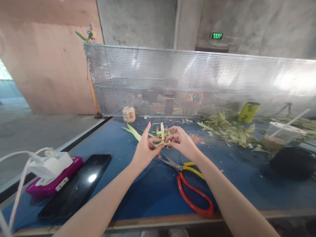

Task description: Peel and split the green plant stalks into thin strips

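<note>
Above the blue table [138, 184] both hands meet on a small woven piece of pale green leaf strips [162, 135]. My left hand [145, 148] pinches its left side with thumb and fingers, the index finger stretched upward. My right hand [182, 142] grips its right side with curled fingers. One strip end stands upright between the hands. Just below the hands lie scissors [190, 184] with one red and one yellow handle, blades pointing toward the hands.
A black phone [79, 187] and a purple power bank [53, 184] with a white charger and cable sit at the left. Leaf scraps [229, 130], a yellow cup [248, 112], a lidded drink cup [281, 135] and a black round object [293, 161] lie right. A perforated metal screen [197, 82] backs the table.
</note>
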`<action>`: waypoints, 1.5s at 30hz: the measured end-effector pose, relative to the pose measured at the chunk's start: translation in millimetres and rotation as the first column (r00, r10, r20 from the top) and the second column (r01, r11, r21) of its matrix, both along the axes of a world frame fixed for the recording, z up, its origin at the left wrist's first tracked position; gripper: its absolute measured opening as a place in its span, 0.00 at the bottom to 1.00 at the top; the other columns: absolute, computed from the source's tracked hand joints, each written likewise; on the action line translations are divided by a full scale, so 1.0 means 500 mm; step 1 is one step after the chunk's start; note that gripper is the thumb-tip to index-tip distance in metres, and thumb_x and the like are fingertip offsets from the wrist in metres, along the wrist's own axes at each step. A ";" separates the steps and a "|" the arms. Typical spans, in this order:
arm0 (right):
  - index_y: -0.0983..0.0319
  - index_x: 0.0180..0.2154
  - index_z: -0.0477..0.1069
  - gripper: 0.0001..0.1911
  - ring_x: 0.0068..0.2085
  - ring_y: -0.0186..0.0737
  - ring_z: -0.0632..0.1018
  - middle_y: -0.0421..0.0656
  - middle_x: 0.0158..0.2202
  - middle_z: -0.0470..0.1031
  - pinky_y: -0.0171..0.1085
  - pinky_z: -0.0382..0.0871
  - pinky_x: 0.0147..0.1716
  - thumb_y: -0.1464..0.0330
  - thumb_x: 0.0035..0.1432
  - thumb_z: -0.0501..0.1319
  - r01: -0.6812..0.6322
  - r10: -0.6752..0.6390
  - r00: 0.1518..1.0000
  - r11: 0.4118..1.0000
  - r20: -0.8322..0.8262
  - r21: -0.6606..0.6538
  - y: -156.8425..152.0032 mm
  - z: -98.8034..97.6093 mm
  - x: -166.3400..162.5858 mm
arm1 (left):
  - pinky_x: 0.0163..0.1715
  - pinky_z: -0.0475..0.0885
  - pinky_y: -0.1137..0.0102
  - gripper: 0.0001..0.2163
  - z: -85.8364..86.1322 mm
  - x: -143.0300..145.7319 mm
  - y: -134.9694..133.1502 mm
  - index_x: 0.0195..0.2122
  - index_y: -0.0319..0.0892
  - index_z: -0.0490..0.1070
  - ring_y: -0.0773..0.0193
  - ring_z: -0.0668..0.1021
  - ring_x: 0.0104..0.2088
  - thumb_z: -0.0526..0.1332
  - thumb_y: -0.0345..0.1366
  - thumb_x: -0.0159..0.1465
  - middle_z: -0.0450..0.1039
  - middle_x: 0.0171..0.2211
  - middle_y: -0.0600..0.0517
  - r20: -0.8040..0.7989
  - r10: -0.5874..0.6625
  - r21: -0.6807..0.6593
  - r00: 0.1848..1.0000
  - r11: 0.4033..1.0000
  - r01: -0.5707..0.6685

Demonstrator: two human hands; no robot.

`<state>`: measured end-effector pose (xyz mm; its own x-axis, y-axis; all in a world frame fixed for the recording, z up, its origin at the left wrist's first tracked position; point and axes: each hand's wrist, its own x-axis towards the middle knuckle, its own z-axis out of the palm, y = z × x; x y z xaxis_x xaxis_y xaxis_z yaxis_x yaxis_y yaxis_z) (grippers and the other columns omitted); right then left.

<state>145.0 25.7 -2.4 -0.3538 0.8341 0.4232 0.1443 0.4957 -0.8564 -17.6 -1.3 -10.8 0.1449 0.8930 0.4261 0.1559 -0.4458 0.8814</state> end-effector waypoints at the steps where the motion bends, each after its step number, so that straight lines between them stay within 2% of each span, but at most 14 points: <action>1: 0.60 0.41 0.54 0.20 0.24 0.29 0.70 0.37 0.27 0.72 0.32 0.63 0.25 0.74 0.45 0.59 -0.021 0.021 1.000 0.999 0.002 -0.033 0.001 0.001 0.002 | 0.20 0.70 0.72 0.41 0.002 -0.001 -0.002 0.60 0.49 0.32 0.71 0.73 0.16 0.61 0.35 0.53 0.72 0.36 0.49 -0.021 -0.011 0.006 1.000 1.000 0.011; 5: 0.61 0.41 0.55 0.23 0.22 0.28 0.70 0.38 0.27 0.72 0.30 0.62 0.21 0.72 0.43 0.62 -0.050 0.051 0.999 0.970 -0.003 -0.238 0.004 0.005 0.012 | 0.22 0.70 0.72 0.38 0.006 -0.004 -0.009 0.60 0.51 0.35 0.71 0.73 0.17 0.59 0.33 0.54 0.73 0.36 0.49 -0.132 -0.002 0.062 0.991 0.998 0.010; 9: 0.62 0.39 0.59 0.22 0.22 0.28 0.70 0.40 0.27 0.73 0.29 0.61 0.19 0.71 0.41 0.65 -0.085 0.073 0.996 0.891 -0.045 -0.446 0.000 0.007 0.022 | 0.25 0.69 0.72 0.36 0.006 -0.007 -0.011 0.60 0.52 0.39 0.70 0.73 0.18 0.58 0.32 0.54 0.75 0.36 0.52 -0.271 0.005 0.109 0.963 0.994 0.025; 14: 0.62 0.40 0.62 0.23 0.26 0.31 0.73 0.42 0.30 0.73 0.30 0.65 0.22 0.71 0.39 0.66 -0.108 0.096 0.994 0.820 -0.051 -0.562 -0.002 0.007 0.028 | 0.25 0.69 0.73 0.35 0.007 -0.007 -0.013 0.60 0.52 0.41 0.69 0.73 0.17 0.58 0.33 0.54 0.76 0.36 0.53 -0.285 -0.066 0.071 0.956 0.993 0.090; 17: 0.63 0.40 0.63 0.21 0.23 0.29 0.71 0.42 0.30 0.74 0.29 0.63 0.20 0.73 0.40 0.65 -0.128 0.109 0.992 0.801 -0.067 -0.584 0.002 0.002 0.027 | 0.25 0.69 0.73 0.35 0.010 -0.005 -0.018 0.60 0.52 0.40 0.70 0.72 0.16 0.59 0.34 0.54 0.76 0.36 0.53 -0.303 -0.073 0.074 0.950 0.992 0.099; 21: 0.64 0.40 0.63 0.20 0.21 0.28 0.69 0.42 0.28 0.73 0.28 0.61 0.19 0.73 0.42 0.63 -0.164 0.118 0.986 0.814 -0.117 -0.557 0.003 -0.002 0.023 | 0.20 0.68 0.74 0.35 0.010 0.002 -0.020 0.60 0.52 0.39 0.73 0.69 0.14 0.58 0.35 0.55 0.75 0.34 0.53 -0.237 -0.069 0.080 0.969 0.993 0.090; 24: 0.63 0.41 0.63 0.20 0.24 0.29 0.70 0.43 0.31 0.73 0.30 0.64 0.22 0.71 0.44 0.63 -0.125 0.091 0.992 0.860 -0.092 -0.495 0.000 0.001 0.017 | 0.14 0.63 0.77 0.37 0.008 0.006 -0.014 0.60 0.51 0.37 0.75 0.65 0.12 0.59 0.35 0.54 0.74 0.32 0.53 -0.049 -0.066 0.058 0.997 0.996 0.069; 26: 0.62 0.41 0.64 0.18 0.24 0.29 0.70 0.43 0.33 0.73 0.32 0.64 0.24 0.68 0.46 0.61 -0.063 0.071 0.997 0.933 0.011 -0.354 -0.002 0.002 0.010 | 0.12 0.61 0.78 0.40 0.008 0.007 -0.007 0.60 0.50 0.36 0.77 0.64 0.12 0.62 0.36 0.52 0.72 0.29 0.54 0.106 -0.048 0.007 0.993 0.999 0.047; 28: 0.62 0.39 0.67 0.15 0.29 0.32 0.71 0.44 0.35 0.72 0.34 0.65 0.29 0.66 0.47 0.61 -0.019 0.041 0.987 0.990 0.158 -0.139 -0.004 0.000 0.001 | 0.10 0.59 0.79 0.42 0.008 0.008 -0.001 0.60 0.48 0.37 0.78 0.63 0.11 0.64 0.35 0.49 0.71 0.28 0.56 0.224 -0.006 -0.070 0.975 0.997 0.022; 30: 0.61 0.36 0.70 0.13 0.36 0.36 0.71 0.43 0.36 0.72 0.36 0.64 0.36 0.65 0.45 0.62 -0.027 0.008 0.967 0.997 0.256 0.069 -0.007 -0.005 -0.010 | 0.10 0.57 0.78 0.42 0.009 0.010 0.003 0.59 0.46 0.39 0.79 0.62 0.10 0.65 0.35 0.48 0.71 0.27 0.56 0.292 0.027 -0.143 0.956 0.990 0.015; 32: 0.61 0.33 0.71 0.10 0.37 0.38 0.70 0.42 0.34 0.71 0.37 0.63 0.38 0.65 0.46 0.61 -0.032 -0.018 0.959 0.985 0.281 0.172 -0.009 -0.010 -0.019 | 0.09 0.55 0.78 0.42 0.008 0.012 0.005 0.59 0.44 0.42 0.79 0.61 0.09 0.66 0.35 0.47 0.71 0.26 0.56 0.342 0.040 -0.200 0.939 0.979 0.031; 37: 0.63 0.29 0.71 0.08 0.32 0.34 0.69 0.39 0.27 0.70 0.34 0.62 0.34 0.65 0.50 0.58 -0.045 0.017 0.963 0.994 0.267 0.099 -0.011 -0.015 -0.027 | 0.08 0.53 0.78 0.42 0.006 0.009 0.010 0.59 0.42 0.41 0.79 0.61 0.09 0.65 0.35 0.48 0.72 0.28 0.54 0.373 0.031 -0.278 0.927 0.957 0.080; 42: 0.64 0.28 0.69 0.07 0.29 0.32 0.68 0.37 0.25 0.67 0.33 0.61 0.31 0.67 0.49 0.56 -0.104 0.111 0.963 0.994 0.246 -0.042 -0.010 -0.016 -0.021 | 0.07 0.54 0.78 0.47 0.019 -0.013 0.015 0.60 0.46 0.31 0.78 0.62 0.08 0.65 0.35 0.48 0.74 0.29 0.52 0.210 -0.021 -0.241 0.977 0.968 0.072; 45: 0.64 0.24 0.67 0.06 0.28 0.32 0.67 0.37 0.23 0.66 0.32 0.60 0.30 0.69 0.48 0.55 -0.103 0.117 0.962 0.992 0.245 -0.070 -0.010 -0.015 -0.019 | 0.07 0.54 0.78 0.48 0.026 -0.022 0.014 0.60 0.48 0.27 0.78 0.62 0.08 0.65 0.35 0.49 0.74 0.29 0.52 0.138 -0.051 -0.197 0.989 0.977 0.078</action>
<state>135.4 20.9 -9.8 -0.5325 0.8041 0.2643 0.3034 0.4728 -0.8273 -28.6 5.5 2.3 0.1602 0.9529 0.2574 0.0098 -0.2623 0.9649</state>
